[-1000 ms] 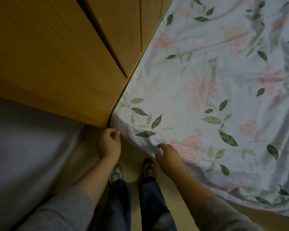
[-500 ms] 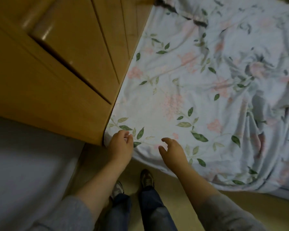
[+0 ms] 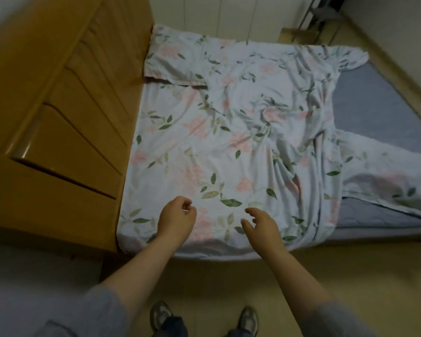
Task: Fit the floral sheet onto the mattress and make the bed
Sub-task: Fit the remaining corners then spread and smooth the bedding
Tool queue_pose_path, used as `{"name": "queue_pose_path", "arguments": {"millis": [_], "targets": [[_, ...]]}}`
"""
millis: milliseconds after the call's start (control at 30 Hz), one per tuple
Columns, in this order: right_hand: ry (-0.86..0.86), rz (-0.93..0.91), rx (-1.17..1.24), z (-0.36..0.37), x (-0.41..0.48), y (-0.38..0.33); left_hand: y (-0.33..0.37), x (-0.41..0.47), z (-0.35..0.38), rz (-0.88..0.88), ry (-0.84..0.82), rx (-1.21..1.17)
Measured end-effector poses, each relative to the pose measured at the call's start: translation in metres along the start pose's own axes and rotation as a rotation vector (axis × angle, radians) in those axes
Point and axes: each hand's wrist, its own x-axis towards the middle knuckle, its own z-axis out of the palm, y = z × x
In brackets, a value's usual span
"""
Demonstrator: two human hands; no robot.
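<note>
Stood back up, near corner of floral sheet [image 3: 204, 147] tucked. Left hand [image 3: 176, 221] loosely curled, right hand [image 3: 261, 226] spread, both empty. Far side of mattress [image 3: 374, 105] bare next.

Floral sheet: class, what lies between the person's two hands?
Only the floral sheet itself, with printed leaves, shows between left hand and right hand in the head view.

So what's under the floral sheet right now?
A blue mattress: it shows bare on the right side, where the sheet is bunched and hasn't reached. Under the covered left part it is hidden. Both hands hover over the near edge.
</note>
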Motion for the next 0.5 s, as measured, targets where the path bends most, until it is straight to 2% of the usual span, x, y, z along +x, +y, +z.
{"name": "queue_pose_path", "arguments": {"millis": [133, 267, 500], "targets": [[-0.006, -0.021, -0.035, -0.039, 0.000, 0.040, 0.029, -0.015, 0.045, -0.006, -0.017, 0.046], [-0.087, -0.084, -0.157, -0.068, 0.012, 0.086, 0.042, -0.033, 0.096, -0.058, -0.036, 0.066], [-0.220, -0.127, -0.414, -0.074, 0.063, 0.139, 0.035, -0.018, 0.152, -0.100, -0.050, 0.146]]}}
